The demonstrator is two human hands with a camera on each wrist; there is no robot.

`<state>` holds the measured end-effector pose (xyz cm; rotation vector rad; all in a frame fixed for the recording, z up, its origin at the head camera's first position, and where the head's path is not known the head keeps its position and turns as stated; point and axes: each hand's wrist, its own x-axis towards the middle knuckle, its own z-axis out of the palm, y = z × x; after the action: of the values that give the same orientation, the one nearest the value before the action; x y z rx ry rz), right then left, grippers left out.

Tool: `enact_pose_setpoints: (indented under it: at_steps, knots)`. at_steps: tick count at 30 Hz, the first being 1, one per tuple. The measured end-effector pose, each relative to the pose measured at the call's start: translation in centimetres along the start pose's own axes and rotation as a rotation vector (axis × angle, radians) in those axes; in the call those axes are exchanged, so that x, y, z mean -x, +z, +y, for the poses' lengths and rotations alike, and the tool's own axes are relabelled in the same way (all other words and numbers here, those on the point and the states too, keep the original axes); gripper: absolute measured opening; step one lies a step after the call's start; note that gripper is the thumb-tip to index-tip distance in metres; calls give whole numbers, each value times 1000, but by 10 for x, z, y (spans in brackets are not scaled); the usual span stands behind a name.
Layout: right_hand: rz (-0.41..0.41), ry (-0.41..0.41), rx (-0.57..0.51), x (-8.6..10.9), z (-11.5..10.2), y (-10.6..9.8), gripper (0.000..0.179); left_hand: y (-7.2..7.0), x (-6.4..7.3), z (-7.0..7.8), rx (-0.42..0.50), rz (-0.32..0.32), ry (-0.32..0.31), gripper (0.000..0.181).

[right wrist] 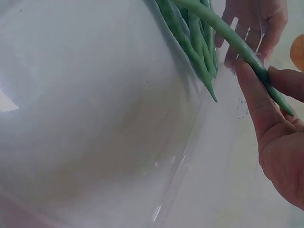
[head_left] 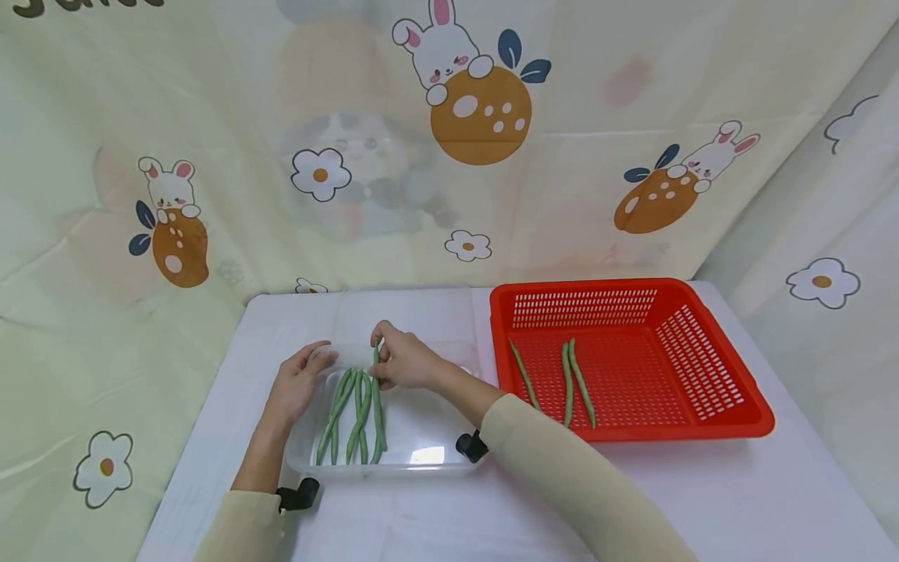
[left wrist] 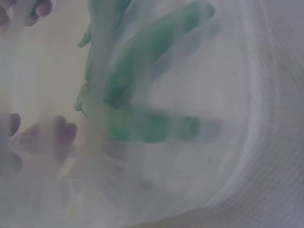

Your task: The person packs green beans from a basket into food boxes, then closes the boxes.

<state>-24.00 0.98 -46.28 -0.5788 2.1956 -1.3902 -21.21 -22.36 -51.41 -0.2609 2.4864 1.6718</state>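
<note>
My right hand [head_left: 409, 361] pinches the upper end of a green bean [head_left: 378, 410] between thumb and fingers, over the far side of a clear plastic container [head_left: 393, 470]. In the right wrist view that bean [right wrist: 228, 34] slants away from the fingertips. Several other green beans [head_left: 337, 410] lie lengthwise in the container's left half, some crossing. At the far left corner my left hand [head_left: 291, 386] holds the container's rim. The left wrist view looks through the cloudy plastic wall at blurred beans [left wrist: 147, 52].
A red slotted basket [head_left: 702, 429] stands right of the container, with 3 green beans [head_left: 567, 382] visible in its left part; my right forearm passes by its near left corner. A white-covered table [head_left: 449, 523] lies under both. A patterned curtain [head_left: 232, 94] hangs behind.
</note>
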Motion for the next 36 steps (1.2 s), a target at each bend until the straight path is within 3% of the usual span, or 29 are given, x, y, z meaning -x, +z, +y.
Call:
enact_pose_setpoints:
  at_steps: [13, 29, 36]
  knots:
    - [-99, 70, 123, 1, 7, 3, 28, 1, 1, 2, 8, -5, 7, 49]
    - [-139, 114, 157, 4, 6, 3, 44, 0, 1, 0, 4, -5, 21, 51]
    - [-153, 50, 268, 4, 5, 1, 53, 0, 1, 0, 10, -10, 8, 50]
